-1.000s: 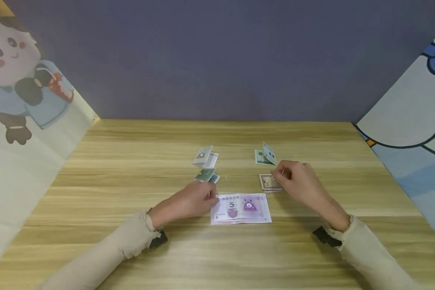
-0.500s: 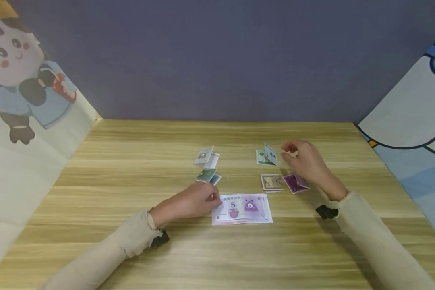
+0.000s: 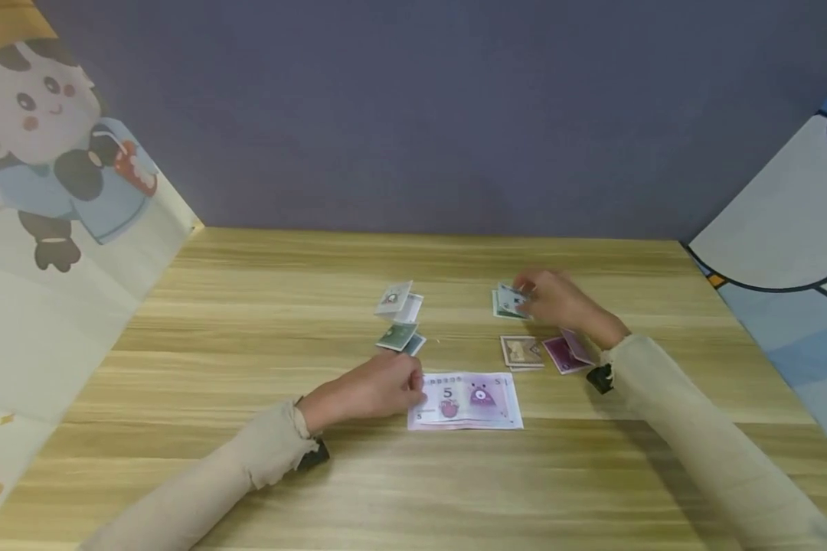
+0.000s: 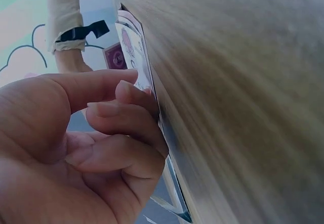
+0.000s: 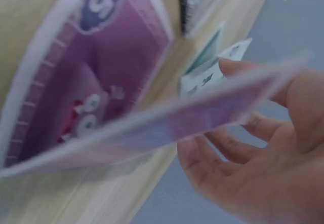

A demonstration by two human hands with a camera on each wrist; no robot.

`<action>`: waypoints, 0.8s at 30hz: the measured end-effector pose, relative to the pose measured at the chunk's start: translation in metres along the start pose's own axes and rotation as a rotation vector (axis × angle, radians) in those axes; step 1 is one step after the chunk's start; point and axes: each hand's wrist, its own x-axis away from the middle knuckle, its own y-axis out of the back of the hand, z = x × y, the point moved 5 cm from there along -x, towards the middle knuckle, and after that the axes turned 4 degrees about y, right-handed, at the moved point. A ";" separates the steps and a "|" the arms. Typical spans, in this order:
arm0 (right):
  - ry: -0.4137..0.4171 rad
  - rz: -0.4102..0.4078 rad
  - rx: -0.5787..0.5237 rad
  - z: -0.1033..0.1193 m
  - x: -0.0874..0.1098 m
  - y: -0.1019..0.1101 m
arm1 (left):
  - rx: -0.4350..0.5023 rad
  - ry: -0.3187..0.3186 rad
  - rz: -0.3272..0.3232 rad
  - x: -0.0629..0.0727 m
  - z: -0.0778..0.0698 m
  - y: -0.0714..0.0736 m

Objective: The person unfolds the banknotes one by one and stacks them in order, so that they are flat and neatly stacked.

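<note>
A purple-and-white play banknote (image 3: pixel 478 402) marked 5 lies flat on the table. My left hand (image 3: pixel 382 383) rests at its left end, fingers loosely curled; the left wrist view shows thumb and fingers (image 4: pixel 109 115) with nothing between them. At the far right, a small folded green banknote (image 3: pixel 510 302) has a raised pale flap, and my right hand (image 3: pixel 561 298) pinches at it. The right wrist view shows the thumb at that pale flap (image 5: pixel 207 78); a folded dark purple banknote (image 3: pixel 567 352), half upright, partly hides the other fingers.
A small brown banknote (image 3: pixel 522 352) lies left of the dark purple one. Two more folded banknotes, one white (image 3: pixel 394 300) and one green (image 3: pixel 398 337), stand half open at the left. A dark panel (image 3: pixel 441 115) rises behind the wooden table (image 3: pixel 282 306).
My right hand has left the spot over the dark purple banknote, uncovering it, and moved up and left to the green one, whose flap now sits differently. My left hand has stayed in place.
</note>
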 end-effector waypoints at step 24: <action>0.047 -0.016 -0.068 -0.010 -0.003 -0.002 | -0.016 0.028 0.024 0.000 -0.001 0.000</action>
